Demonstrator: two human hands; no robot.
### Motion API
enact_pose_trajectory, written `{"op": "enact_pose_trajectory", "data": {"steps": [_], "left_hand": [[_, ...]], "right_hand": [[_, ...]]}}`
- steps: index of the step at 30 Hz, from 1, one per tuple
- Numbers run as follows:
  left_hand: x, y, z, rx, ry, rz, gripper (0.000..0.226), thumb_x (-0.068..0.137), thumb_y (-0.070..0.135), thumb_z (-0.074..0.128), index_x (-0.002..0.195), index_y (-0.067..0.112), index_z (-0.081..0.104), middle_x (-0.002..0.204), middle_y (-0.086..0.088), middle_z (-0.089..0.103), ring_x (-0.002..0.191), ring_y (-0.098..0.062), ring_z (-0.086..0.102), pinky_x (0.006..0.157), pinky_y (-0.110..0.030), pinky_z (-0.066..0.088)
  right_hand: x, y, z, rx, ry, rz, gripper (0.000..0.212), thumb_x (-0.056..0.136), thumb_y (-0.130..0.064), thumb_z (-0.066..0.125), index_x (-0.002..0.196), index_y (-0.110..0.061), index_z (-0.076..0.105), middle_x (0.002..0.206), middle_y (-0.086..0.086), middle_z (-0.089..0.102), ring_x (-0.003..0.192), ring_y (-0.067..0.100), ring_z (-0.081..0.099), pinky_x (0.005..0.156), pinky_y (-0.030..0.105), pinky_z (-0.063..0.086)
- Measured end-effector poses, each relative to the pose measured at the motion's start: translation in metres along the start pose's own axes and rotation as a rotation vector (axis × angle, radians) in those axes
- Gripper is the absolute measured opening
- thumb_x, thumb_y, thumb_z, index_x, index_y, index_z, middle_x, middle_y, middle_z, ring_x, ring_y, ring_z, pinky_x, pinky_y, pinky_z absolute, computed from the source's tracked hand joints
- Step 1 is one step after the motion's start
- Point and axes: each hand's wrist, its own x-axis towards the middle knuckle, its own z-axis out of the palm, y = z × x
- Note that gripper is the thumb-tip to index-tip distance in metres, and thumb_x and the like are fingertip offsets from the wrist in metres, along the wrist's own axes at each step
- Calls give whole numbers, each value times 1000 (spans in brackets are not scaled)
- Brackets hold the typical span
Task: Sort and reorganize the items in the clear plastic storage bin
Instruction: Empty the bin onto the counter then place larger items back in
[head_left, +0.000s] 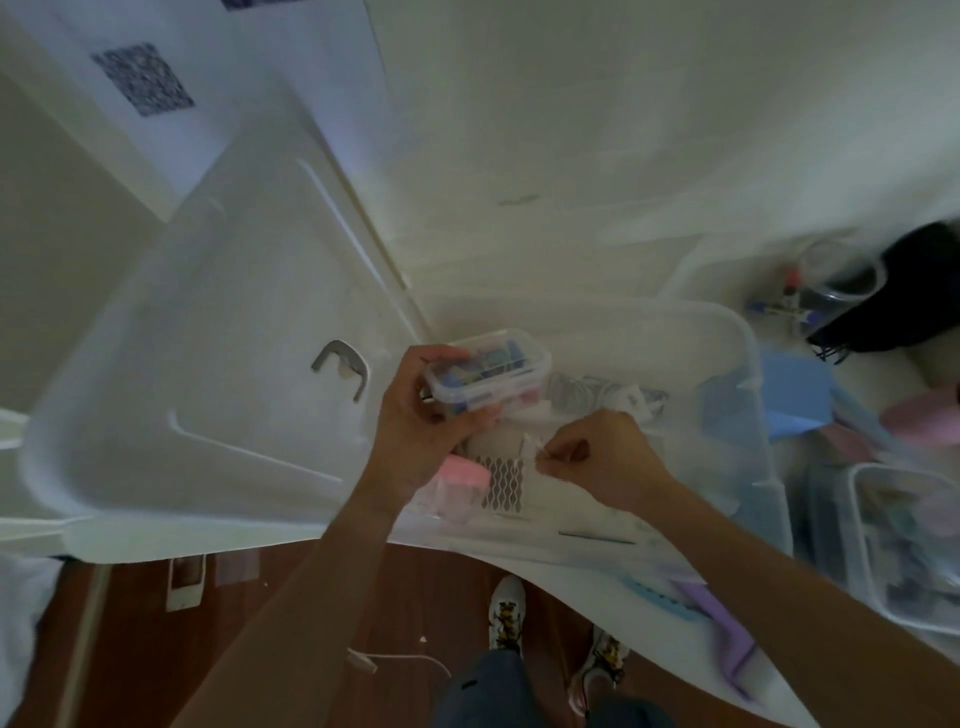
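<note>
Nearest me I see my shoes (506, 613) on the brown floor (291, 623), with a white cable (400, 661) lying on it. Both forearms reach up from the bottom edge over the counter (571, 130).

My right hand (602, 457) is inside the bin (748, 364), fingers curled, its grip pinching a thin white piece (530, 448); blur keeps me from saying what that piece is. Just below it lies a white card (503, 483) with a grey wavy pattern, and left of that a pink-lidded jar (462, 480) shows, partly behind my left wrist.

My left hand (415, 415) grips a small clear box (488, 371), fingers wrapped round its near end. The box is held above the bin's left end, lid on, with blue and reddish bits inside. Behind my right hand, in the bin, lie coiled white cables (608, 392).

The bin's lid (208, 338) lies flat to the left, a grey hook (343, 366) on it.

To the right sit a blue folded sheet (795, 400), a second clear tub (904, 545) of mixed items, and farther back a jar (836, 286) beside something black (904, 291).
</note>
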Motion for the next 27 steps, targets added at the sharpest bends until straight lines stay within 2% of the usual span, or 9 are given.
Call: {"op": "enact_pose_trajectory", "data": {"steps": [5,8,11,14,17,20,22,25,27], "left_hand": [[-6,-2,5,-43,0,-25,62,67,14,92,116,6,54,123,-12,61,119,-31,62,85,-61,57],[-8,0,-1,-103,-3,-24,70,62,22,94,116,5,53,124,-18,59,120,-37,61,86,-64,55],[-10,2,-8,-136,24,-19,71,61,24,95,116,6,54,122,-14,60,119,-36,62,85,-48,60],[-10,2,-15,-115,72,-24,68,60,26,94,114,10,55,119,-5,62,115,-25,65,82,-33,60],[-9,2,-19,-62,125,-46,60,63,29,89,113,19,57,121,-3,62,113,-19,66,81,-35,60],[-8,2,-21,29,151,-30,59,65,37,85,114,22,56,113,12,64,109,-11,65,80,-32,59],[-9,2,-22,56,158,-13,60,67,41,83,116,22,54,110,16,63,108,-8,64,79,-26,58],[-9,0,-25,63,147,2,62,70,41,82,121,20,52,112,14,62,111,-11,63,83,-29,58],[-9,-1,-26,47,148,13,65,72,38,80,126,16,50,112,17,61,112,-10,63,83,-26,57]], "right_hand": [[17,25,48,-375,-421,81,13,75,-26,80,87,-21,78,93,-5,75,87,12,65,87,30,54],[34,30,73,-395,-506,13,10,76,-19,76,85,-19,78,90,-3,76,81,13,63,85,30,54],[39,34,90,-322,-511,-29,11,77,-17,73,85,-17,80,88,-3,77,78,9,66,82,25,53],[36,41,100,-283,-475,-63,10,78,-17,70,82,-14,79,86,-4,77,74,7,65,78,21,49],[35,47,103,-347,-479,-128,14,77,-18,63,77,-11,75,77,-1,74,70,13,66,74,29,51],[36,48,107,-476,-516,-210,19,83,-19,56,71,-9,68,75,6,69,71,21,61,67,30,43],[35,45,107,-567,-537,-229,22,92,-15,50,79,-12,68,84,10,65,80,25,60,70,31,39],[37,49,100,-672,-484,-244,28,99,-17,44,101,-6,70,107,13,67,100,30,63,85,35,46],[38,52,93,-720,-473,-248,28,99,-18,46,106,-6,70,110,13,67,102,31,63,88,35,45]]}}
